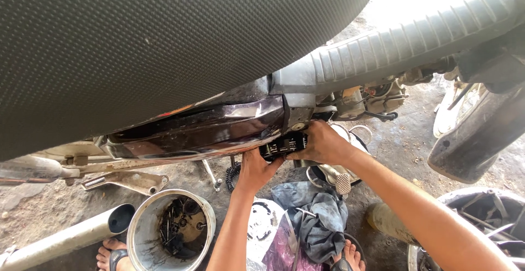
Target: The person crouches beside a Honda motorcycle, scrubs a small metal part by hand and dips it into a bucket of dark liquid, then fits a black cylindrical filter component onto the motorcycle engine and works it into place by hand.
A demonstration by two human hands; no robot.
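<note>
I look down past a black textured motorcycle seat (pixel 153 41) and a glossy dark side panel (pixel 202 126). Under the panel sits a small black boxy part (pixel 281 145). My left hand (pixel 254 170) grips its lower left end from below. My right hand (pixel 322 142) is closed over its right end, thumb on top. Both arms reach up from the bottom of the view. A ribbed grey grab rail (pixel 404 44) runs to the upper right.
A metal tin (pixel 143 224) holding several bolts stands at bottom left, beside an exhaust pipe (pixel 65 238). A grey rag (pixel 317 216) and a plastic bag lie on the dirt floor. My sandalled feet show at the bottom. A tyre (pixel 476 140) is at the right, a basin (pixel 481 211) below it.
</note>
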